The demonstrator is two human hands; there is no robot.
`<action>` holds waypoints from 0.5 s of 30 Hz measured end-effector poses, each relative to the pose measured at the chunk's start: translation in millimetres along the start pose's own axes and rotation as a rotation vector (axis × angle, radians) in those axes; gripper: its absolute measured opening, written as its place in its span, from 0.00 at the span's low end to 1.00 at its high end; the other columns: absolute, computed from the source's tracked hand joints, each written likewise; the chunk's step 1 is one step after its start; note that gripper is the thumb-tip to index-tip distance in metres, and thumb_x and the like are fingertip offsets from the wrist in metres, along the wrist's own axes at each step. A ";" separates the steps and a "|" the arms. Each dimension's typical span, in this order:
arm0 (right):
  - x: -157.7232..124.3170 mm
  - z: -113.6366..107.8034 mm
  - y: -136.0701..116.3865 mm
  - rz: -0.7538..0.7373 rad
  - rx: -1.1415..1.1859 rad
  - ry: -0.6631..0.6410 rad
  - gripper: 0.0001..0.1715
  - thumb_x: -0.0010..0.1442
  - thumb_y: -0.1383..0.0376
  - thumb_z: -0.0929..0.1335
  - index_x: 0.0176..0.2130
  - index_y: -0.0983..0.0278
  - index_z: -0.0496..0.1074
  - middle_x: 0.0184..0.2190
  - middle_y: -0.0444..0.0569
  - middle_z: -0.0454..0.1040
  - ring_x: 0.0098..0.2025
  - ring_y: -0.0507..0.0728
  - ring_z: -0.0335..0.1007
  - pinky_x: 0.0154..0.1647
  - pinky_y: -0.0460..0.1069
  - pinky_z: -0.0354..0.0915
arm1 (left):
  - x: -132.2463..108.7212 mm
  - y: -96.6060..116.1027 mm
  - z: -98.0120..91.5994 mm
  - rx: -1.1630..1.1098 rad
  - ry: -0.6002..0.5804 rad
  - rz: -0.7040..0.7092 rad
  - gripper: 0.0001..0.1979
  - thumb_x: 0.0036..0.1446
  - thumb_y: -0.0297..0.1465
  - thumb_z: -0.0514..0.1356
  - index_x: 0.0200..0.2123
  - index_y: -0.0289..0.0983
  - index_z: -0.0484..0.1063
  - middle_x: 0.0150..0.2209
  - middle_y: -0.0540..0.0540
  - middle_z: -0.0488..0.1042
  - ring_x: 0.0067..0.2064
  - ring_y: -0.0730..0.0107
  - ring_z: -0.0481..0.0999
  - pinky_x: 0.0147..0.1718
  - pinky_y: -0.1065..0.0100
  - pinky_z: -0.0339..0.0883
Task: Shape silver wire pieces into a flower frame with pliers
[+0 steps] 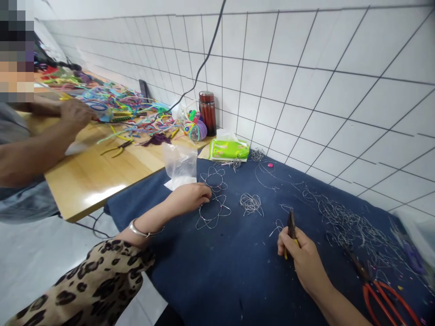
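Note:
My left hand (190, 197) rests on the dark blue cloth (220, 271), fingers curled at the edge of a wire flower frame (213, 213). A second wire flower (213, 178) lies just beyond it. My right hand (302, 258) is closed around small pliers (291, 225), whose dark tip points away from me toward loose wire loops (251, 203). A leopard-print sleeve and a silver bracelet (142, 232) are on my left arm.
Tangled wire scraps (353, 226) cover the cloth's right side, with red-handled pliers (384, 290) near me. A clear plastic bag (179, 163), a green tissue pack (228, 149) and a dark red flask (207, 112) stand further back. Another person's hand (76, 115) works among coloured pipe cleaners (129, 108) on the wooden table.

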State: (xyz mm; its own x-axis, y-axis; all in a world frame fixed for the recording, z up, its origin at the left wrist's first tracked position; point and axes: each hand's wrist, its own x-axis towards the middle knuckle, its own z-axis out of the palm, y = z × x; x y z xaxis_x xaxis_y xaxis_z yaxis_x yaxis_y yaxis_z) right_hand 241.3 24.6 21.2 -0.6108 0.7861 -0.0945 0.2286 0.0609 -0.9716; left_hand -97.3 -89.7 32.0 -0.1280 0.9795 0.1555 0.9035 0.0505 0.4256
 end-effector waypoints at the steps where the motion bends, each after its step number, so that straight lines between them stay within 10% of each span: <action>1: 0.2 -0.1 0.2 0.002 0.000 -0.002 0.14 0.58 0.55 0.63 0.32 0.63 0.65 0.23 0.44 0.65 0.26 0.52 0.62 0.29 0.47 0.58 | 1.7 -0.7 2.7 0.010 0.004 -0.008 0.04 0.47 0.29 0.60 0.28 0.41 0.74 0.29 0.48 0.73 0.31 0.65 0.70 0.31 0.69 0.58; 15: 1.8 -0.8 2.9 0.010 0.010 -0.059 0.13 0.59 0.55 0.63 0.34 0.63 0.64 0.24 0.43 0.64 0.27 0.51 0.61 0.30 0.47 0.58 | 12.4 16.1 11.6 0.268 -0.125 -0.036 0.09 0.53 0.27 0.51 0.36 0.39 0.69 0.33 0.47 0.73 0.32 0.68 0.71 0.30 0.68 0.61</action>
State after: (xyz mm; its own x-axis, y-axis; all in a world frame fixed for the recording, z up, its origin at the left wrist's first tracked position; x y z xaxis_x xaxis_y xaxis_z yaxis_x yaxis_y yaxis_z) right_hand 241.4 26.6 18.4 -0.6520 0.7492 -0.1164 0.2277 0.0471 -0.9726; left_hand -79.6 -74.5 30.5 -0.1260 0.9917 0.0263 0.9772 0.1195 0.1753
